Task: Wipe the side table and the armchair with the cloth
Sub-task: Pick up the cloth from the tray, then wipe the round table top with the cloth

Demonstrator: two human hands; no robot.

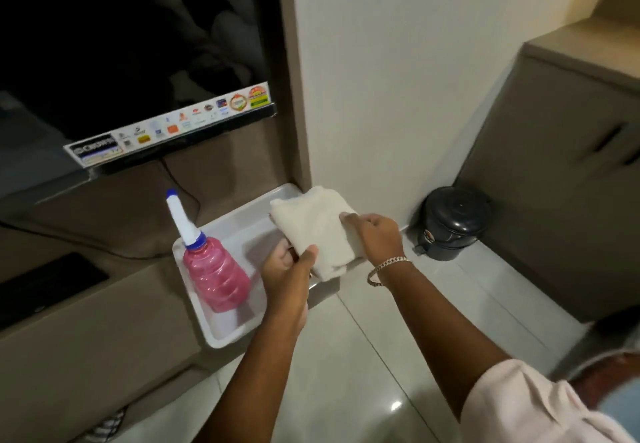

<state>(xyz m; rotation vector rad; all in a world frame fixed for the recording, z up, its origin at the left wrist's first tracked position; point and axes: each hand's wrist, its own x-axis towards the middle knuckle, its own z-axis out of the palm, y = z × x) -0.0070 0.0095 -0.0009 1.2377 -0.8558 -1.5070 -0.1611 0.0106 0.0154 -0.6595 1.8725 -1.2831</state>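
A folded cream cloth point(317, 226) is held over the right end of a white tray point(221, 333). My left hand point(285, 271) grips the cloth's near edge, thumb on top. My right hand point(375, 236), with a chain bracelet on the wrist, pinches the cloth's right side. A pink bottle point(216, 276) with a long white nozzle and blue cap stands in the tray's left part. Neither a side table nor an armchair is in view.
The tray rests on a low beige TV unit point(86, 321) under a dark television point(131, 44). A white wall corner point(381, 78) rises behind. A small black pedal bin point(450, 222) stands on the tiled floor beside a brown cabinet point(561, 172).
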